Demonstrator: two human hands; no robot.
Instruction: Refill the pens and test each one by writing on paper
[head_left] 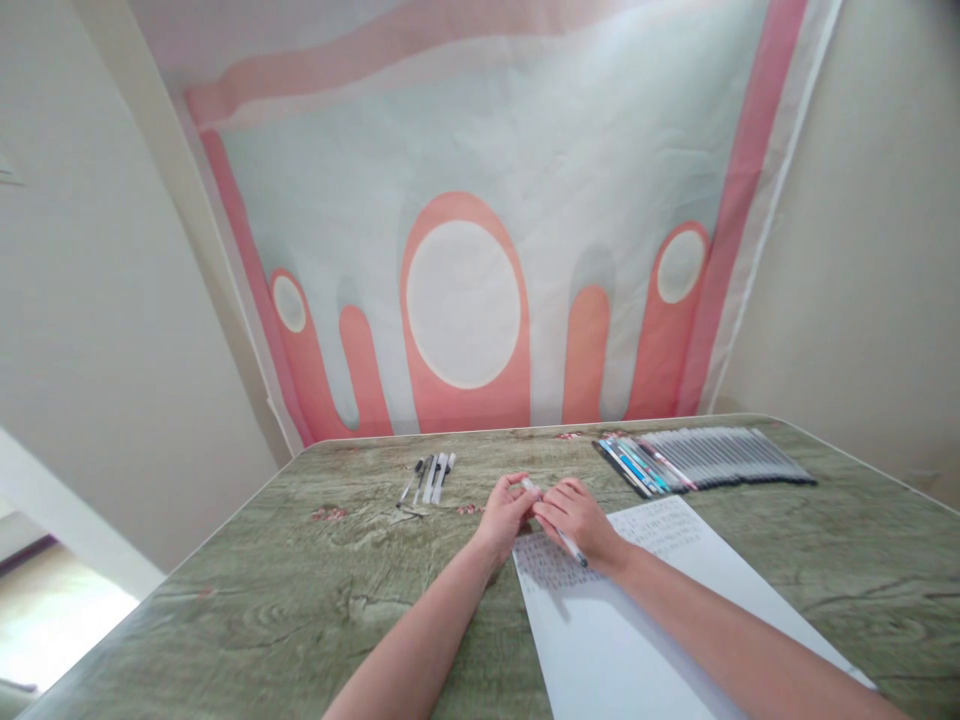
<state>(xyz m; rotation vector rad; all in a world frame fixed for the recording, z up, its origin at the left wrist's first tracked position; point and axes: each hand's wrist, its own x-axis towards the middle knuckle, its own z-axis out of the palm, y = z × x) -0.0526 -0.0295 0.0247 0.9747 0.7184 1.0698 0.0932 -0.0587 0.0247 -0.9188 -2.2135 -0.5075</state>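
Note:
Over the top edge of a sheet of paper (622, 640), my two hands meet at one pen (573, 547). It is slim and pale, with a dark end slanting down toward the paper. The fingers of my left hand (501, 515) pinch its whitish upper end. My right hand (581, 518) is closed round its middle, and the fingers hide part of the barrel. Rows of small dark handwriting cover the upper part of the paper; the lower part is blank white.
A long row of grey, clear-barrelled pens (727, 456) lies at the far right of the wood-patterned table (300, 600). Beside it are several blue, black and pink pens (637, 465). Several loose pens and pen parts (427, 480) lie left of my hands. A patterned cloth (555, 200) hangs behind.

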